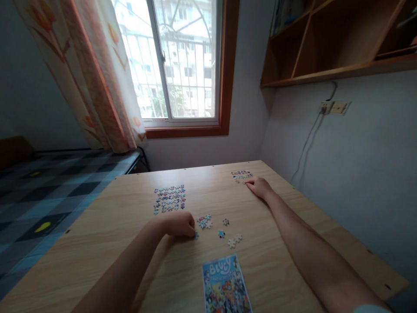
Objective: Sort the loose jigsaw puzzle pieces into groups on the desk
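My left hand (pixel 181 224) is closed above the tabletop, fingertips pinched on a small bluish puzzle piece (pixel 196 235) that shows at their edge. Farther off to the right, my right hand (pixel 259 188) has its fingers pressed together on another puzzle piece (pixel 244 182), mostly covered by the fingertips. That piece lies just below a small group of rowed pieces (pixel 243 174). Beside the left hand is a loose pile of pieces (pixel 204 222). Behind it, a larger block of pieces (pixel 170 198) is laid in rows with gaps.
Several single pieces lie mid-table, including a blue one (pixel 221 234) and pale ones (pixel 232 242). A colourful "Bluey" picture sheet (pixel 226 284) lies near the front of the wooden table (pixel 169 278). A checked bed (pixel 81 191) stands left; a wall shelf (pixel 325 52) hangs right.
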Demonstrator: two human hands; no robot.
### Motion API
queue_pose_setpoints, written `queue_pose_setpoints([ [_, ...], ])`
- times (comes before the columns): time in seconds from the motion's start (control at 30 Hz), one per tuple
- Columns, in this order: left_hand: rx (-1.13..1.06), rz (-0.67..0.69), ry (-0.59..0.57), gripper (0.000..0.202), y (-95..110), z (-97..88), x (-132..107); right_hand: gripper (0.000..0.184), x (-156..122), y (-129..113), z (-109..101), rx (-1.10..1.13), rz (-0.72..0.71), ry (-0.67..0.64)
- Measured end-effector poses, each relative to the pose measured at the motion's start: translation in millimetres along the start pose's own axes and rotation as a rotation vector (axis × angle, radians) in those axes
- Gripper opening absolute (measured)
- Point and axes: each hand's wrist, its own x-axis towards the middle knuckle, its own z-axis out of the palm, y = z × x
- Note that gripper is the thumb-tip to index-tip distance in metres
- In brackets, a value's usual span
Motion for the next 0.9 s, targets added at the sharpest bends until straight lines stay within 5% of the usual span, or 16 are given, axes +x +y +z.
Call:
queue_pose_setpoints([
  [0.9,0.02,0.016,-0.007,0.014,-4.3,0.7,3.2,0.036,0.0,-15.6,9.9,-0.083,0.008,0.038],
])
